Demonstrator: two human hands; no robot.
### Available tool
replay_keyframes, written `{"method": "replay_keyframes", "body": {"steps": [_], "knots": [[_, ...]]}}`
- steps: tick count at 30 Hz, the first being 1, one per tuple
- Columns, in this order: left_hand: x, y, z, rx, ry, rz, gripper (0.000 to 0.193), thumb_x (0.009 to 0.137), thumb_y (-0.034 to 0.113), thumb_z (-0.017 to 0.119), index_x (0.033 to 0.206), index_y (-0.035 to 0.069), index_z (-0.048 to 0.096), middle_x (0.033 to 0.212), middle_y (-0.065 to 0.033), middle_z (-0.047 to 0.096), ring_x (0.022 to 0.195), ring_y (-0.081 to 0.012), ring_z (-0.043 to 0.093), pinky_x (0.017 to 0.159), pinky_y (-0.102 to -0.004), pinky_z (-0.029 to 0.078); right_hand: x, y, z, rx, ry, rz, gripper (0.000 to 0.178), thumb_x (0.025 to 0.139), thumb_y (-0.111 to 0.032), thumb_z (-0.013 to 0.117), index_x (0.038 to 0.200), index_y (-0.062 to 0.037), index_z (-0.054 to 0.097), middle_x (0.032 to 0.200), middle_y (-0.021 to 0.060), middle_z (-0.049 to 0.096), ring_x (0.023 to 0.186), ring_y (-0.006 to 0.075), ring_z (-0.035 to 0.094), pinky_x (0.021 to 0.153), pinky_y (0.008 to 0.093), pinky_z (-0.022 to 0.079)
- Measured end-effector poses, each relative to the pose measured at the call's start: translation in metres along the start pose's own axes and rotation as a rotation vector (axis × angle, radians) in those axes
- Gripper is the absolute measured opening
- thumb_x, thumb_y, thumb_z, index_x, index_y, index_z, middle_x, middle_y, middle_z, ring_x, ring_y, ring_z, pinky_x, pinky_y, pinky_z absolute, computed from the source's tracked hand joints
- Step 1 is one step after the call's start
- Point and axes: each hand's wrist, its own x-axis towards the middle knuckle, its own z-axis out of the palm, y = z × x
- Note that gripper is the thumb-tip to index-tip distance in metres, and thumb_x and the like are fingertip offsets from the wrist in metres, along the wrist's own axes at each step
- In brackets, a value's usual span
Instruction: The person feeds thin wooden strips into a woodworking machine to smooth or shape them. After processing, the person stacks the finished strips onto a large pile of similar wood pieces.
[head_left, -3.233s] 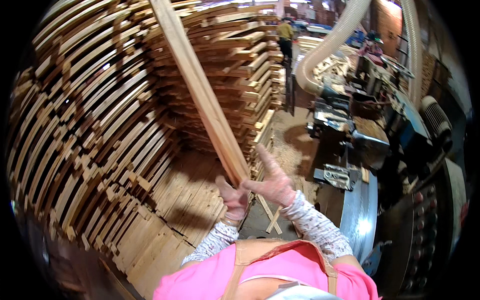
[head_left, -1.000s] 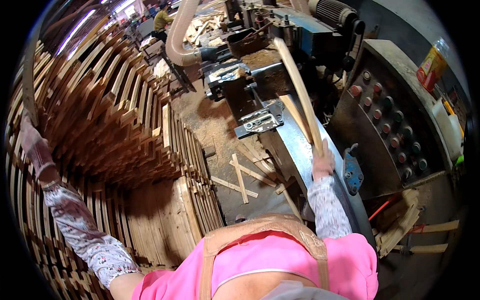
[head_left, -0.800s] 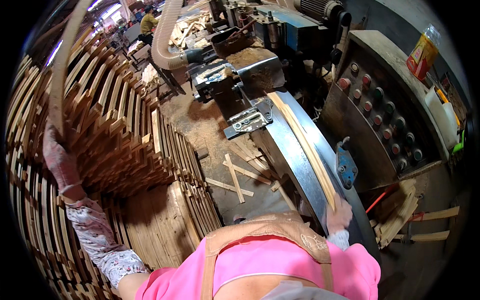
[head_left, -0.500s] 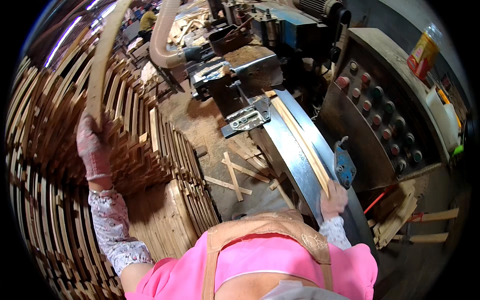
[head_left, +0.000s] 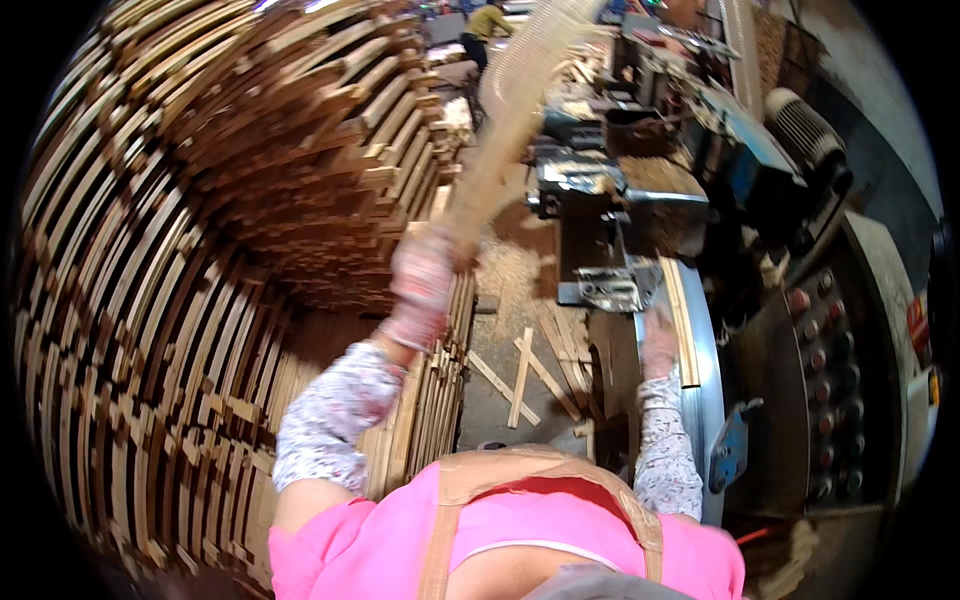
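My left hand (head_left: 423, 285), in a pink-and-white work glove, is closed around the lower end of a long wooden slat (head_left: 490, 175). The slat is raised and tilted away to the upper right, blurred by motion. My gloved right hand (head_left: 658, 345) reaches forward over the metal machine bed (head_left: 704, 400), close to a metal guide block (head_left: 612, 287). Its fingers are smeared, so their grip is unclear. Just right of that hand, a pale wooden strip (head_left: 682, 330) lies lengthwise on the bed, its far end beside the guide.
Tall stacks of slats (head_left: 130, 330) fill the left side. Offcuts (head_left: 522, 380) and sawdust litter the floor between stacks and machine. A blue bracket (head_left: 732, 445) sits on the bed's right edge, and a button panel (head_left: 825, 390) stands farther right. A person (head_left: 487, 22) is in the background.
The view has turned left. My left hand has swung the slat rightward toward the machine. The strip has slid farther forward, and my right hand has left its near end for its left side.
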Motion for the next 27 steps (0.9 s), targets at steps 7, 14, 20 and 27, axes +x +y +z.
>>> {"method": "replay_keyframes", "body": {"steps": [7, 14, 20, 27], "knots": [[-0.009, 0.006, 0.04, 0.441, -0.87, -0.209, 0.064, 0.102, 0.036, 0.069, 0.153, 0.004, 0.05, 0.146, -0.0206, 0.062, 0.137, -0.0322, 0.058, 0.114, -0.0403, 0.05, -0.008, -0.172, 0.134, 0.519, -0.335, 0.318, 0.028, 0.102, -0.022, 0.073, 0.118, 0.0012, 0.068, 0.095, 0.0082, 0.075, 0.082, 0.0172, 0.071, 0.073, 0.0314, 0.058], [0.26, 0.158, -0.111, 0.831, 0.214, 1.201, 0.058, 0.099, 0.027, 0.071, 0.148, 0.001, 0.054, 0.136, -0.0202, 0.066, 0.12, -0.0282, 0.069, 0.104, -0.0383, 0.058, -0.152, -0.058, -0.087, -0.946, 0.083, -0.214, 0.055, 0.085, -0.005, 0.071, 0.139, -0.0025, 0.063, 0.118, 0.0232, 0.067, 0.116, 0.0438, 0.062, 0.101, 0.0518, 0.05], [0.345, 0.239, -0.118, 1.682, 0.185, 0.167, 0.056, 0.091, 0.027, 0.072, 0.145, 0.02, 0.061, 0.129, -0.0127, 0.073, 0.118, -0.0327, 0.071, 0.105, -0.0459, 0.058, -0.263, -0.002, -0.184, -1.432, 0.229, -0.154, 0.039, 0.098, -0.047, 0.064, 0.12, -0.017, 0.076, 0.099, 0.0162, 0.072, 0.092, 0.04, 0.069, 0.079, 0.0542, 0.055], [0.393, 0.248, -0.204, 0.698, 0.014, 0.536, 0.006, 0.093, 0.012, 0.075, 0.099, 0.012, 0.075, 0.09, -0.0071, 0.076, 0.076, -0.0213, 0.068, 0.068, -0.0366, 0.053, -0.093, 0.045, -0.077, -1.346, 0.191, -0.176, 0.023, 0.095, -0.019, 0.067, 0.114, -0.0071, 0.068, 0.107, 0.0181, 0.065, 0.103, 0.0416, 0.062, 0.09, 0.0523, 0.051]]}}
